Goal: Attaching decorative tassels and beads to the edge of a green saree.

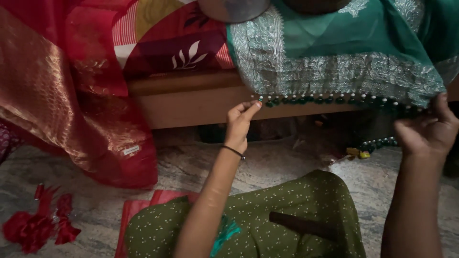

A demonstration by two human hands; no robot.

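- Left hand [240, 125]: raised from the lap, thumb and forefinger pinched together on the near end of the row of dark green beaded tassels [330, 100] that trims the cloth; a thin black band circles the wrist
- Right hand [427, 130]: fingers curled closed over the far end of the same tassel row, apparently so that the edge is drawn taut and level between the two hands
- Green silk cloth with a silver woven floral border [330, 71]: draped over the side of the bed, its hem hanging just in front of the plain wooden bed rail [191, 102]; the weave looks smooth and lightly glossy, the border dense and raised
- Beaded tassels: small, round and closely spaced, set like a fringe along the lower hem; a loose strand of similar green beads [380, 143] lies on the floor below the right hand
- Red silk cloth with gold brocade [52, 95]: heaped at the left, falling from the bed to the floor in heavy folds, shiny where the gold catches light
- Patterned bedsheet in red, white and mustard [167, 38]: flat on the mattress between the two cloths
- Red fabric scraps [36, 224]: crumpled on the mottled stone floor [267, 165] at the lower left, well apart from both hands
- Olive green dotted garment [296, 205]: covers the lap, with a dark narrow object resting on it; its kind cannot be told
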